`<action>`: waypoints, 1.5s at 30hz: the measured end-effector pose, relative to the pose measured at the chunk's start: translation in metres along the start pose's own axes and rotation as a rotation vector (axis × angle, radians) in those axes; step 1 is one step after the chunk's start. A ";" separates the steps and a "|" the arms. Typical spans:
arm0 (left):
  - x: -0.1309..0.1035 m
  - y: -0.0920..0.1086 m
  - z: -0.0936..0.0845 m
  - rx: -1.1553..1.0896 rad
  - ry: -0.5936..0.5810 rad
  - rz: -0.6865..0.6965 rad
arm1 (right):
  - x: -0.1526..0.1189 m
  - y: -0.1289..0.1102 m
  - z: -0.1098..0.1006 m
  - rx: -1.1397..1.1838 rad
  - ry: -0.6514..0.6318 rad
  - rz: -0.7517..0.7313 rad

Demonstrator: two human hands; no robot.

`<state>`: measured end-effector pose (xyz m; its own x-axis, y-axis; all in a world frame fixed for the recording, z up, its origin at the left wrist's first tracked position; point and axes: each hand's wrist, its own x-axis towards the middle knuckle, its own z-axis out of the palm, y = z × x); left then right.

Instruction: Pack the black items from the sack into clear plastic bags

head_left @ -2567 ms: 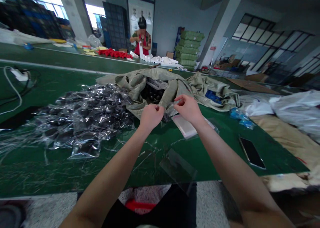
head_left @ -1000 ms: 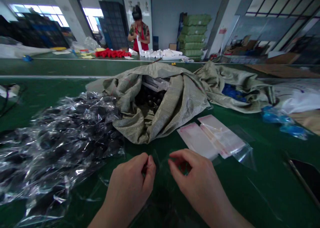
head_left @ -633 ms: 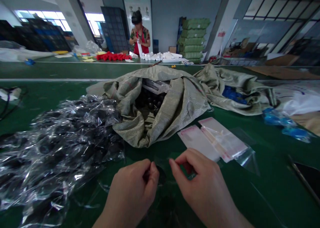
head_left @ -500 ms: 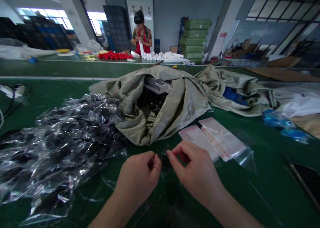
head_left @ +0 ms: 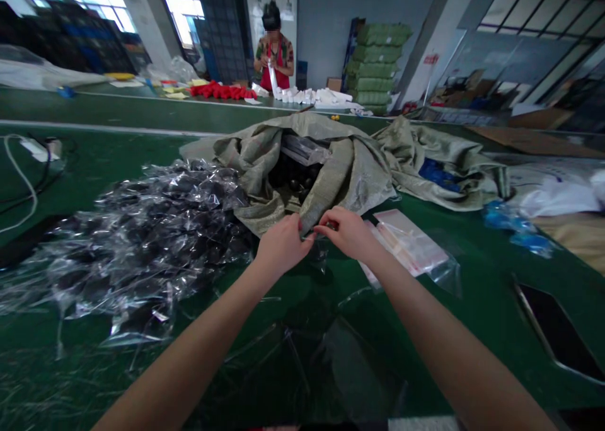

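My left hand [head_left: 285,243] and my right hand [head_left: 347,232] are close together at the front edge of an open woven sack [head_left: 373,179]. Both pinch the top of a small clear plastic bag [head_left: 319,256], which hangs below the fingers; its contents are hard to make out. Dark round objects [head_left: 293,184] and clear plastic show inside the sack. To the left lies a large pile of dark items in clear bags [head_left: 189,229]. Flat clear bags [head_left: 411,242] lie beside my right forearm.
A phone [head_left: 558,327] lies at the right. Behind it are blue bagged items [head_left: 529,239] and a second sack [head_left: 406,147] with blue contents. A white cable [head_left: 31,185] is at the left. Across the table a person [head_left: 275,53] handles a white item.
Both hands have moved forward, up to the sack's front edge, and the small clear bag now shows hanging below them. The view has shifted, with more of the near table in sight.
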<state>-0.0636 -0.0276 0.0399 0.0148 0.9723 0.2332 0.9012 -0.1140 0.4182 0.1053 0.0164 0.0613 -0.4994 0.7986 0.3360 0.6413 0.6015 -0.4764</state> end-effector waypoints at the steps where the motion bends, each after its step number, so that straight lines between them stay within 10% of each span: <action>1: 0.004 -0.001 0.000 -0.024 0.032 0.055 | 0.003 0.002 -0.002 -0.002 -0.025 -0.021; 4: 0.015 -0.002 -0.003 -0.157 -0.029 0.209 | 0.003 0.006 -0.009 0.026 -0.033 -0.063; 10: 0.024 0.004 -0.003 -0.240 -0.050 0.169 | -0.048 0.003 0.014 0.047 0.501 0.190; 17: 0.025 0.016 0.003 -0.180 -0.021 0.169 | -0.074 -0.001 0.065 0.050 0.430 0.165; 24: 0.032 0.007 -0.003 -0.269 -0.125 0.102 | -0.070 0.010 0.055 0.297 0.422 0.153; 32: 0.031 -0.015 0.005 -0.823 -0.562 -0.050 | -0.068 0.058 0.060 1.040 0.404 0.320; 45: 0.028 -0.018 0.018 -0.904 -0.597 -0.034 | -0.067 0.066 0.064 1.163 0.396 0.383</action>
<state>-0.0718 0.0054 0.0228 0.4246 0.8923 -0.1537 0.2559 0.0446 0.9657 0.1435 0.0013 -0.0441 -0.0626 0.9878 0.1427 -0.2781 0.1201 -0.9530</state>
